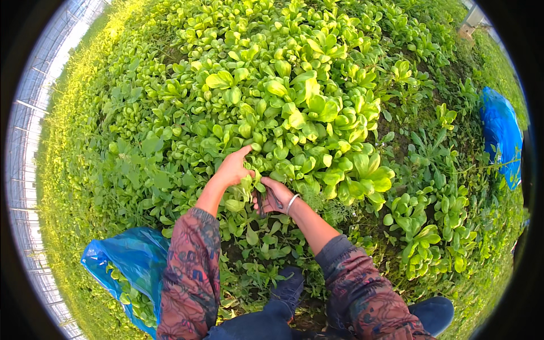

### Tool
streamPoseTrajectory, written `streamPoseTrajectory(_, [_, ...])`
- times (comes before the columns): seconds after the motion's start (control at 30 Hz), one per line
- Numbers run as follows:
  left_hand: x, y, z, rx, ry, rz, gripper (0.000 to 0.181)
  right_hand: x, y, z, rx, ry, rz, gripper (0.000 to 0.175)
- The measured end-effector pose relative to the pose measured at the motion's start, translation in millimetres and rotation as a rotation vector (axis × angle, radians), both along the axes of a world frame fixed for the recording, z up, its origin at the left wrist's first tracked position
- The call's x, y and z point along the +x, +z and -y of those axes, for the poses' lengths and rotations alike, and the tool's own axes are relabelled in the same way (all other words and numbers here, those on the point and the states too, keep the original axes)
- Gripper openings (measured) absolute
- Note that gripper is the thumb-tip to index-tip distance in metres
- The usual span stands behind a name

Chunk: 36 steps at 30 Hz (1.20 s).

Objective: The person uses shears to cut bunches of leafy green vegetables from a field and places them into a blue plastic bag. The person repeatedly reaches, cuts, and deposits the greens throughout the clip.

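Leafy green plants grow densely in front of me. My left hand reaches into them with thumb and fingers around a small leafy plant; part of its grip is hidden by leaves. Close beside it on the right, my right hand has its fingers curled around a dark metal hand tool, seemingly scissors, near the base of that plant. A pale bangle circles the right wrist. At lower left, a blue plastic bag lies with its mouth spread, holding picked leafy greens.
Another blue plastic bag is at the far right. Separate clumps of greens and low weeds grow on the right. My shoe stands among plants below my hands. A greenhouse wall curves along the left, and a post rises at upper right.
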<state>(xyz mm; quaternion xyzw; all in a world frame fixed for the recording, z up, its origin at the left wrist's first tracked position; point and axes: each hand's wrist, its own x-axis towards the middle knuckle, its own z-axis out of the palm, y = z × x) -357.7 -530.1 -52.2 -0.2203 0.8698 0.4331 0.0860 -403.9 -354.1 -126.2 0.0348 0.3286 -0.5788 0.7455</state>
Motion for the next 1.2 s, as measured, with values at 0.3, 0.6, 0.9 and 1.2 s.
streamPoseTrajectory(0.3, [56.5, 9.5, 19.9, 0.616, 0.604, -0.069, 0.028, 38.8, 44.5, -61.8, -0.007, 0.144, -0.120, 0.044])
streamPoseTrajectory(0.6, [61.2, 40.9, -6.5, 0.267, 0.140, 0.028, 0.029, 41.6, 38.3, -103.2, 0.095, -0.137, -0.063, 0.046])
streamPoseTrajectory(0.9, [27.3, 75.1, -41.8, 0.266, -0.325, 0.063, 0.084, 56.6, 41.1, -132.9, 0.088, -0.229, -0.038, 0.044])
streamPoseTrajectory(1.2, [-22.2, 28.6, -72.8, 0.020, -0.445, 0.122, 0.083, 36.4, 26.1, -106.7, 0.073, -0.376, 0.007, 0.045])
